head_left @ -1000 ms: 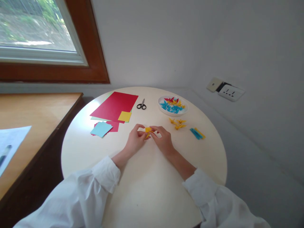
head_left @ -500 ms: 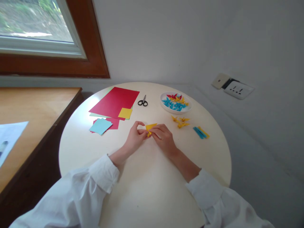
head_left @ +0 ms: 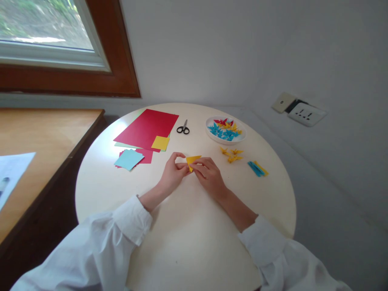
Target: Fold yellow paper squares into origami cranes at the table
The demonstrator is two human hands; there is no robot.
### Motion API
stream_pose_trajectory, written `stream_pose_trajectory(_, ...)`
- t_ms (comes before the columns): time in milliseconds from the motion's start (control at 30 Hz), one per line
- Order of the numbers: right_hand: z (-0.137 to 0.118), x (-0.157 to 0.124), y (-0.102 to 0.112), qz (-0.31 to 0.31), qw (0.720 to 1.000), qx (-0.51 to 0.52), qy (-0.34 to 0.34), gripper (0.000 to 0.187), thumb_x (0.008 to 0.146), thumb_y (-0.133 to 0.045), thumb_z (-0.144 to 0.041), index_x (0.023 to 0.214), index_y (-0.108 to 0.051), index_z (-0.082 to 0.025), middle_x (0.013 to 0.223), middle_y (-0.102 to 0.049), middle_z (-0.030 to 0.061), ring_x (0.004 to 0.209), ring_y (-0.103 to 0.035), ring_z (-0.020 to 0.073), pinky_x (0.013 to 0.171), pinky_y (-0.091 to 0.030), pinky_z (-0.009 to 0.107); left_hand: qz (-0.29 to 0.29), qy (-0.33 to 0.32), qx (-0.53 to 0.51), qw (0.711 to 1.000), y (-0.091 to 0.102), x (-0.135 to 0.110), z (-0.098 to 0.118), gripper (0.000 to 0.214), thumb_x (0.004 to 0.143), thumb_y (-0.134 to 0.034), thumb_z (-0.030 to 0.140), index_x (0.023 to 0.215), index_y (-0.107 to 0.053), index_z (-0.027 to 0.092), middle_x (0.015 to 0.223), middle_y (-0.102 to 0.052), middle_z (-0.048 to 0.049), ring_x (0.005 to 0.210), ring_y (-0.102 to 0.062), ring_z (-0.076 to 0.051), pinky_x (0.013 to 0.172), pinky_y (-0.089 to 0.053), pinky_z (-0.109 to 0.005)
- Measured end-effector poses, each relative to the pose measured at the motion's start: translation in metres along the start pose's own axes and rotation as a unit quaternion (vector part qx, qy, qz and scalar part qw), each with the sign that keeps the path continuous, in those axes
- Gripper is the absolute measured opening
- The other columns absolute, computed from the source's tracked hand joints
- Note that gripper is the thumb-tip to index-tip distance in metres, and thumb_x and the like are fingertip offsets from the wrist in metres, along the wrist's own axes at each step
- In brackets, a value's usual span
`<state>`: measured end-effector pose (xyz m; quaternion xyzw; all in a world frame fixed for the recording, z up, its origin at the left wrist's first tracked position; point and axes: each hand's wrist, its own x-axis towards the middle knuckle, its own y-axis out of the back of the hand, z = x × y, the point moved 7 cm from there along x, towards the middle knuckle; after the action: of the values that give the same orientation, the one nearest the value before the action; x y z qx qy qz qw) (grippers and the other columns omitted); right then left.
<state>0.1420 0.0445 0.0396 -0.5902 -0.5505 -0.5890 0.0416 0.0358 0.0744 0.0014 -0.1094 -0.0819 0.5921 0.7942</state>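
Note:
A small piece of folded yellow origami paper (head_left: 192, 159) is pinched between my two hands above the middle of the round table. My left hand (head_left: 175, 169) grips its lower left side, index finger curled above. From the right, the fingers of my right hand (head_left: 209, 173) close on the lower part and cover some of it. Several folded yellow paper cranes (head_left: 233, 155) sit on the table to the right of my right hand. Beyond them, a white dish (head_left: 209, 135) holds blue, yellow and red paper cranes.
Black-handled scissors (head_left: 183, 128) lie near the table's far edge. To their left are a large red sheet (head_left: 142, 127), a yellow square (head_left: 160, 143) and light blue squares (head_left: 129, 159). Folded blue and yellow strips (head_left: 256, 169) lie at right. A wooden desk (head_left: 54, 133) stands left.
The yellow paper has turned slightly in my fingers, and its upper part now shows as a broader triangle. Both hands stay in nearly the same place. The view has shifted a little.

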Motion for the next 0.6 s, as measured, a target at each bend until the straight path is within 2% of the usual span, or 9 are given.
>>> stream_pose_trajectory(333,0.0027,-0.0013,-0.0032,-0.022,1.000,0.009,-0.006,0.023,0.083,-0.049,-0.014,0.092,-0.067,-0.026,0.088,-0.064,0.0059,0.088,-0.056,0.0194,0.077,-0.050,0.037,0.004,-0.001,0.009,1.000,0.0018,0.0014,-0.0019,0.034,0.066,-0.058,0.017,0.093,-0.038,0.020,0.058,-0.062,0.0055,0.058,-0.059,-0.009,0.065,-0.047,-0.025)
stream_pose_trajectory(600,-0.0015,-0.0006,-0.0009,0.003,1.000,0.002,0.010,0.021,0.083,-0.048,-0.014,0.091,-0.066,-0.023,0.086,-0.064,0.0062,0.085,-0.056,0.0186,0.074,-0.051,0.035,0.045,0.013,0.010,0.999,0.0036,-0.0007,0.0017,0.028,0.068,-0.055,0.016,0.092,-0.041,0.020,0.053,-0.058,0.0079,0.059,-0.059,-0.009,0.072,-0.050,-0.030)
